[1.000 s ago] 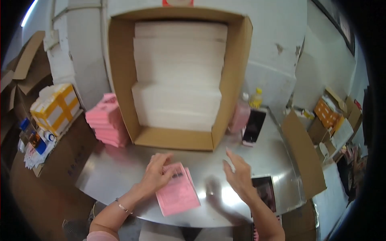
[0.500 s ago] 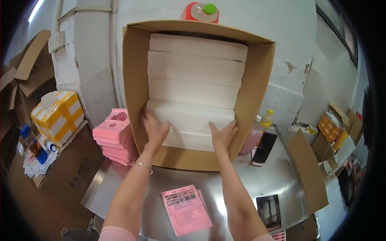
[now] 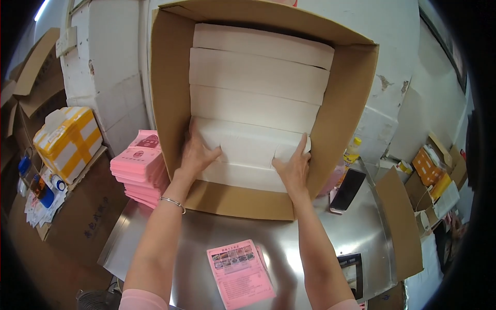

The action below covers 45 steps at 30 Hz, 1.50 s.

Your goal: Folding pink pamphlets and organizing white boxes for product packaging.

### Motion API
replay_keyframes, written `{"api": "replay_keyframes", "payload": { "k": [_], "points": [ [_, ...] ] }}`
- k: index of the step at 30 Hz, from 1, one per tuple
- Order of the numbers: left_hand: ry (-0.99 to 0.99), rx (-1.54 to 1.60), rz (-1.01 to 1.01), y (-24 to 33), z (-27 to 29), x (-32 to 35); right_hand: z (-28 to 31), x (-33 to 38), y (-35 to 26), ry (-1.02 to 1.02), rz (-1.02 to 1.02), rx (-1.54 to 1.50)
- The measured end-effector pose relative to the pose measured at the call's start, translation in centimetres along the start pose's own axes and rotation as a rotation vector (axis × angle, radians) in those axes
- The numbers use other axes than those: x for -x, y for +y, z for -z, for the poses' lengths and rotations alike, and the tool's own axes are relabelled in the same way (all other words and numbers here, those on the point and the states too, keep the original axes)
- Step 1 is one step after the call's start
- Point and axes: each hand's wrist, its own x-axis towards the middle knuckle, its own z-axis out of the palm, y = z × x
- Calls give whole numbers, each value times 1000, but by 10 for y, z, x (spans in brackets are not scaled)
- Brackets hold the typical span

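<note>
A large open cardboard box (image 3: 243, 200) stands tilted on the metal table, its opening facing me. White stacks that look like paper lie in rows inside it. My left hand (image 3: 195, 154) grips the left end of a lower white stack (image 3: 243, 138), fingers tucked between stack and box wall, thumb on its front. At its other end my right hand (image 3: 295, 168) has the thumb pressed on the front and a finger stretched along the end edge. Another white stack (image 3: 248, 176) lies below it, and more white stacks (image 3: 258, 77) fill the rows above.
Pink printed packets (image 3: 137, 168) are piled left of the box. A pink printed sheet (image 3: 241, 274) lies in front. Right of the box are a dark phone (image 3: 347, 190), a yellow-capped bottle (image 3: 352, 151) and a cardboard flap (image 3: 398, 222). A yellow-taped foam box (image 3: 70, 147) sits far left.
The box looks larger and closer, its top edge higher in view. Both hands stay at the same stack; the right hand has shifted outward and its finger has straightened along the stack's end.
</note>
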Motion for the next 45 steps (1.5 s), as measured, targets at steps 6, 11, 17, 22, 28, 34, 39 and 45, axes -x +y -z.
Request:
{"api": "replay_keyframes", "payload": {
  "k": [6, 11, 17, 22, 28, 34, 39, 45],
  "points": [
    [-129, -26, 28, 16, 15, -3, -1, 1, -6, -53, -82, -72],
    [160, -174, -164, 46, 35, 51, 20, 15, 0, -1, -84, -200],
    [283, -301, 22, 171, 131, 151, 117, 106, -13, 36, 96, -335],
    [-61, -358, -296, 200, 58, 210, 177, 125, 116, 86, 109, -199],
    [-634, 85, -29, 172, -43, 221, 234, 127, 239, -108, -38, 2],
    [-682, 22, 227, 174, -43, 165, 268, 68, 221, -312, -183, 135],
    [-716, 98, 311, 192, -49, 193, 264, 75, 213, -486, -245, 114],
    [-636, 117, 113, 182, -34, 265, 239, 158, 259, -79, 109, -2]
  ]
}}
